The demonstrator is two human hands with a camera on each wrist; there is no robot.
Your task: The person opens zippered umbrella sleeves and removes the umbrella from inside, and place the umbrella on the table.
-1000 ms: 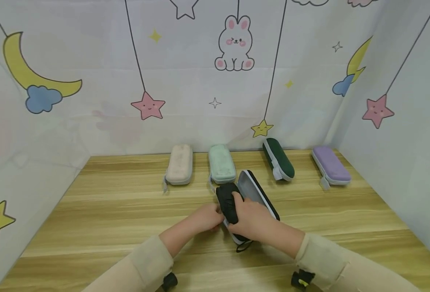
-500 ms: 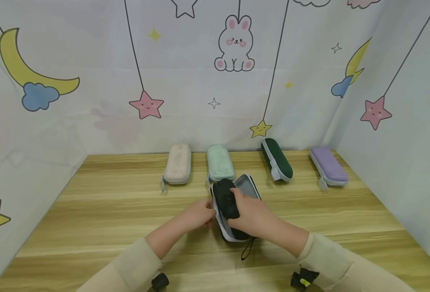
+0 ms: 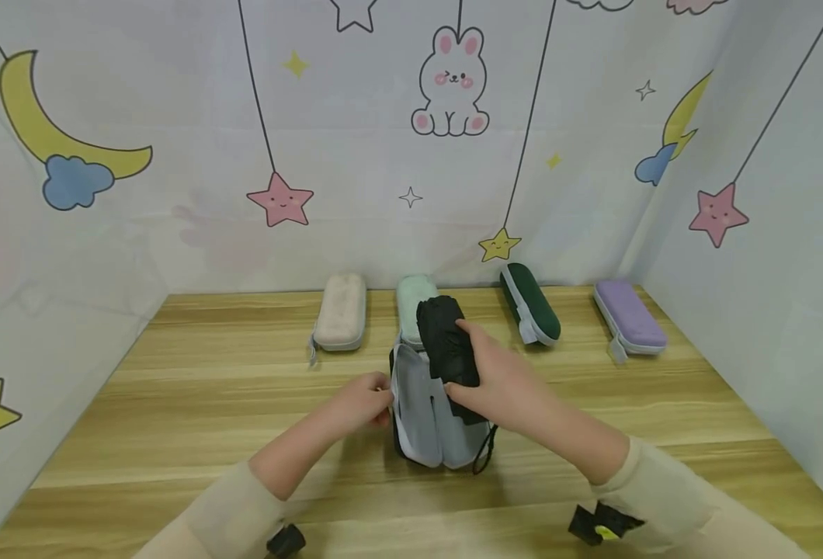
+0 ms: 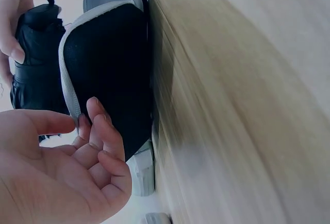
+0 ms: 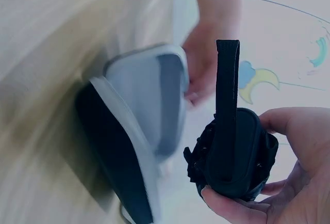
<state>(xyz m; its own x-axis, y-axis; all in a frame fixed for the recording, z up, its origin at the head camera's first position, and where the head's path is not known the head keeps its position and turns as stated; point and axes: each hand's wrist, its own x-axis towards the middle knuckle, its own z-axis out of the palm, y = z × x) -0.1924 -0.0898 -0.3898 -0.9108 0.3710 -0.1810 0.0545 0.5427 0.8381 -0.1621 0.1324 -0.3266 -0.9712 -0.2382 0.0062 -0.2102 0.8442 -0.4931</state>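
My right hand (image 3: 505, 380) grips a folded black compact umbrella (image 3: 446, 341), held just above an unzipped black case. The umbrella's end with a black strap loop (image 5: 227, 79) faces the right wrist camera. Below it the case (image 3: 414, 423) lies spread open on the table, its grey lining showing and nothing visible inside; a thin black cord loop hangs at its near right corner. With thumb and finger, my left hand (image 3: 361, 404) pinches the case's left rim, on the pale zipper edge (image 4: 69, 84) in the left wrist view.
Along the back of the wooden table (image 3: 195, 388) lie closed zip cases: beige (image 3: 342, 312), mint (image 3: 411, 307), dark green (image 3: 532, 303) and purple (image 3: 630, 317). The umbrella partly covers the mint one. A patterned cloth (image 3: 355, 140) hangs behind and at both sides.
The umbrella has risen out of the black case, moving up and slightly right in my right hand. The case has turned and spread wider, while my left hand shifted left with its rim.
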